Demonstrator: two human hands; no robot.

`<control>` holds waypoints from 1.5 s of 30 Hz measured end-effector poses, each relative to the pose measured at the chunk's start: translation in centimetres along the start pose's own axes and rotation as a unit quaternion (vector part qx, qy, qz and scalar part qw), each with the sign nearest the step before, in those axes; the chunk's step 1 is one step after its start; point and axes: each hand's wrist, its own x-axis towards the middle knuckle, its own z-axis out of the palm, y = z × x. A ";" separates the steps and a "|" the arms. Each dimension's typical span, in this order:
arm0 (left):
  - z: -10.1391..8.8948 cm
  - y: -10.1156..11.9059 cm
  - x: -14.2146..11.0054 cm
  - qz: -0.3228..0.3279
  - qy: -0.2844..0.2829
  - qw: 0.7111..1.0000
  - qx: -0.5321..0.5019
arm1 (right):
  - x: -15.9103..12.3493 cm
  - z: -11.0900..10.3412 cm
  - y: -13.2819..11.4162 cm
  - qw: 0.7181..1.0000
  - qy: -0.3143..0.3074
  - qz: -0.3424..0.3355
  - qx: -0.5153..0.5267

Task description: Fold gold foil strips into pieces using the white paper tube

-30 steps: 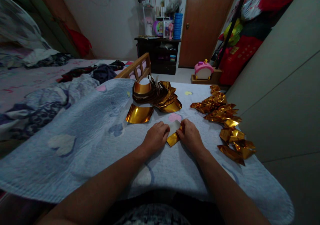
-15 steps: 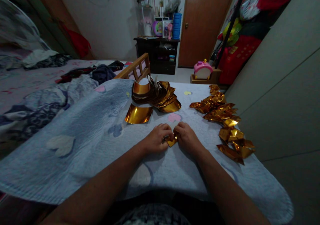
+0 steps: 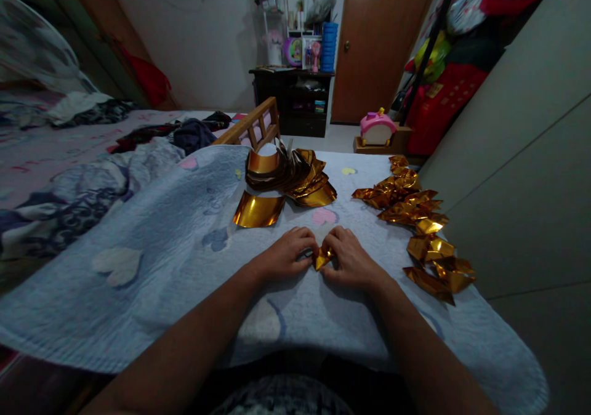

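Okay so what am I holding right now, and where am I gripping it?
A small gold foil piece, pinched at its sides between left and right hand.

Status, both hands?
Left hand and right hand pinching small folded gold foil piece. Gold foil stack beyond; nothing between hands and piece.

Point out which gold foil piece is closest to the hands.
The small folded piece between the left hand and right hand. The others lie untouched: the sheets beyond and the pile at right.
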 end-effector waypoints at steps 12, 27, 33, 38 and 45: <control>-0.3 -0.3 0.1 0.000 0.017 0.999 -0.049 | 0.0 0.0 -0.1 1.000 0.012 0.004 0.017; 0.4 -0.1 0.1 0.010 0.022 1.000 0.012 | 0.1 0.0 0.0 0.999 0.019 -0.010 0.028; 0.7 0.0 0.0 0.029 0.012 0.999 0.035 | 0.1 0.1 0.0 1.000 0.019 -0.008 0.008; 1.0 0.2 0.0 0.023 0.005 0.998 0.054 | 0.0 0.1 -0.2 1.000 0.004 -0.011 -0.005; 1.0 0.1 -0.1 0.010 0.009 0.999 0.042 | 0.3 0.5 -0.1 1.000 -0.015 -0.013 0.018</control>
